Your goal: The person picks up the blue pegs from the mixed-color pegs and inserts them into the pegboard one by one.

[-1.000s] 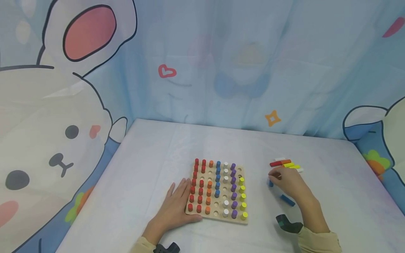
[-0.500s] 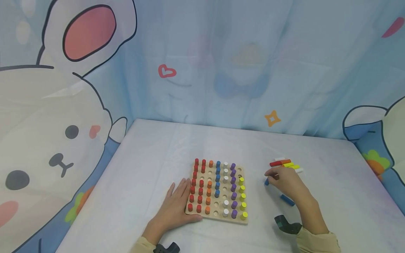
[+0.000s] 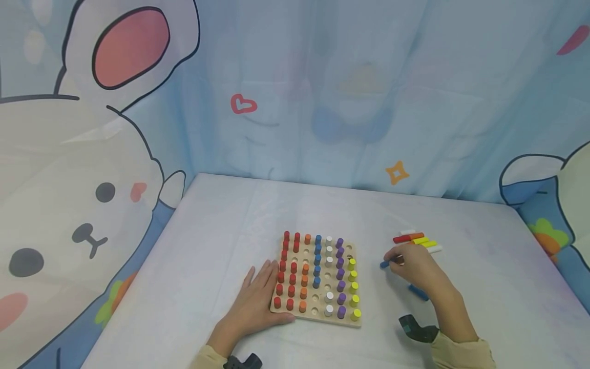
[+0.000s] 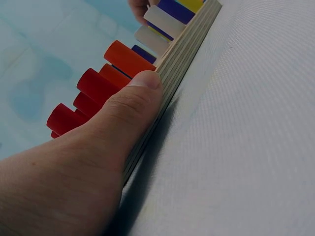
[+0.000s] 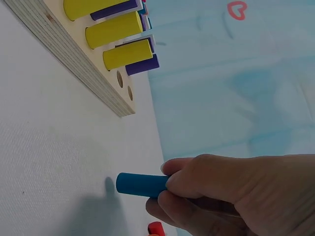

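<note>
A wooden pegboard (image 3: 318,319) holds columns of red, orange, blue, white, purple and yellow pegs, with several bare holes. My left hand (image 3: 258,300) rests against its near left corner, fingers stretched along the left side. In the left wrist view the thumb (image 4: 135,96) lies on the front edge beside an orange peg (image 4: 125,56). To the right of the board, my right hand (image 3: 421,266) pinches a blue peg (image 5: 140,184) between thumb and fingers. The peg's free end points left, toward the board, above the tabletop.
Another blue peg (image 3: 418,292) lies on the white table below the right hand. Behind that hand lie loose pegs: a red one (image 3: 401,239), an orange one (image 3: 417,236), yellow ones (image 3: 420,240) and white ones (image 3: 435,249). A patterned curtain (image 3: 295,138) hangs behind the table.
My right hand has shifted slightly left, and the blue peg in it has turned from pointing down to lying nearly sideways. The left hand and the board have stayed put.
</note>
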`<action>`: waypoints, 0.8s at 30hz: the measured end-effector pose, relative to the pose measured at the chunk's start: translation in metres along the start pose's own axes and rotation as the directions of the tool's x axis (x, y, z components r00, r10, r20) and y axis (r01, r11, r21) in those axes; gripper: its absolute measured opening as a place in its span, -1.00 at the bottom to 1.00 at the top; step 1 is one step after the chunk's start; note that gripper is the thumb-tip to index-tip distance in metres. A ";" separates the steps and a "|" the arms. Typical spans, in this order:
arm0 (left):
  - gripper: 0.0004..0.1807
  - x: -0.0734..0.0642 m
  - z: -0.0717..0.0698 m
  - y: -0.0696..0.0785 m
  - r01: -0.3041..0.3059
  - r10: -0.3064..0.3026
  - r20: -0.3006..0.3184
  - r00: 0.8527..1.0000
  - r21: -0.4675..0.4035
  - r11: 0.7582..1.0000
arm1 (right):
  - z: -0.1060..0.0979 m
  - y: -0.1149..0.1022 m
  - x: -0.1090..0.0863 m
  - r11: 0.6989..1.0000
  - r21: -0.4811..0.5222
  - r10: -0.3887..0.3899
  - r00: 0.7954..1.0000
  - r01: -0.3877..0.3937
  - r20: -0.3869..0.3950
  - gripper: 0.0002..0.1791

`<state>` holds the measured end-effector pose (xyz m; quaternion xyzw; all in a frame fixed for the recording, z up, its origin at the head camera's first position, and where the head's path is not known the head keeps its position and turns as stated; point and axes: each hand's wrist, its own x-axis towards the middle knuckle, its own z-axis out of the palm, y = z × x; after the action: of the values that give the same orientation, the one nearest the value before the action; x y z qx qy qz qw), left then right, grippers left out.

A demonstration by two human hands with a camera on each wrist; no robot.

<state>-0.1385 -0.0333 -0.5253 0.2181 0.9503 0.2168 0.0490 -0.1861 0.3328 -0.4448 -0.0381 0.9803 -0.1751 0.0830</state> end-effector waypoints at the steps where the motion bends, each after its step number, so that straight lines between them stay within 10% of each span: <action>1: 0.34 0.000 0.000 0.000 0.001 -0.001 0.003 1.000 0.002 1.000 | 0.000 0.000 0.000 1.000 -0.003 -0.002 1.000 0.002 0.002 -0.84; 24: 0.34 0.000 0.000 0.000 0.002 -0.002 0.009 1.000 0.028 1.000 | 0.003 -0.014 -0.002 1.000 0.016 -0.023 1.000 0.023 -0.008 -0.80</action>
<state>-0.1383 -0.0331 -0.5250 0.2186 0.9532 0.2025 0.0505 -0.1828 0.3189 -0.4429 -0.0479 0.9787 -0.1842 0.0775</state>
